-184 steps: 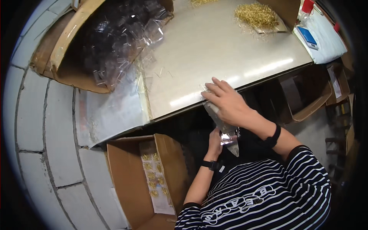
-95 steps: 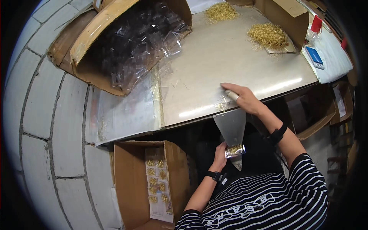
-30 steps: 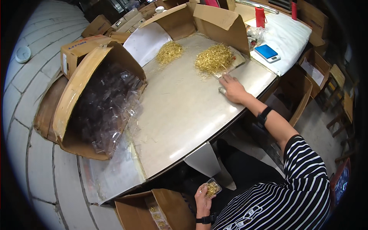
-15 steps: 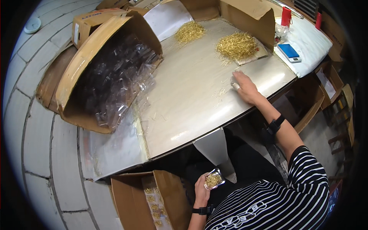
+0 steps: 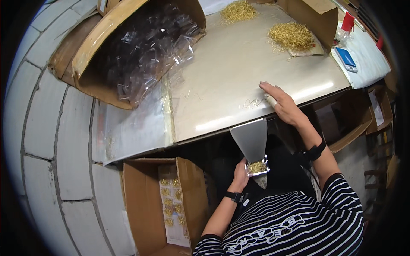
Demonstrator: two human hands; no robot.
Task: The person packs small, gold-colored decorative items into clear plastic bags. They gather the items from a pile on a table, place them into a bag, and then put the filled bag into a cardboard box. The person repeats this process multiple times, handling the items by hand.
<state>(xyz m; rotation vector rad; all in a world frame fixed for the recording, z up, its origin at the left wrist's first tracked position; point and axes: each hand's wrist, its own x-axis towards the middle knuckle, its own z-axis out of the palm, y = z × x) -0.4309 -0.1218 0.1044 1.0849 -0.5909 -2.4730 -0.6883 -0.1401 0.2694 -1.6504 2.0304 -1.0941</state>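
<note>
- Your left hand [image 5: 240, 175] holds a small clear plastic box [image 5: 259, 174] in front of your body, below the edge of the tabletop [image 5: 226, 77]; its grip is closed on the side of the box.
- That box carries a tangled heap of thin gold-coloured pieces [image 5: 256, 166], and its rim shines brightly. It sits at the narrow lower end of a grey chute [image 5: 250, 135], which hangs from the tabletop's front edge.
- In the big cardboard box [image 5: 92, 47] at the upper left, tipped on its side, you have a jumbled mass of clear plastic cases [image 5: 153, 53], some spilling past its opening.
- The lower cardboard box [image 5: 194, 187], left of your left arm, contains small packs of gold pieces [image 5: 168, 200] in two rows, with a white sheet [image 5: 177, 239] among them.
- Your right hand [image 5: 285, 106] is at the tabletop's front edge, fingers stretched out, its grip pinching nothing visible; one digit wears a pale covering. Whether the palm touches the surface, you cannot tell.
- A few loose gold pieces [image 5: 252, 103] lie just beside those fingers.
- Farther back you have a larger gold pile [image 5: 291, 36], partly on a cardboard piece [image 5: 314, 50], and a smaller gold pile [image 5: 238, 12].
- A blue-topped scale [image 5: 346, 59] lies on a white cloth [image 5: 369, 66] at the right.
</note>
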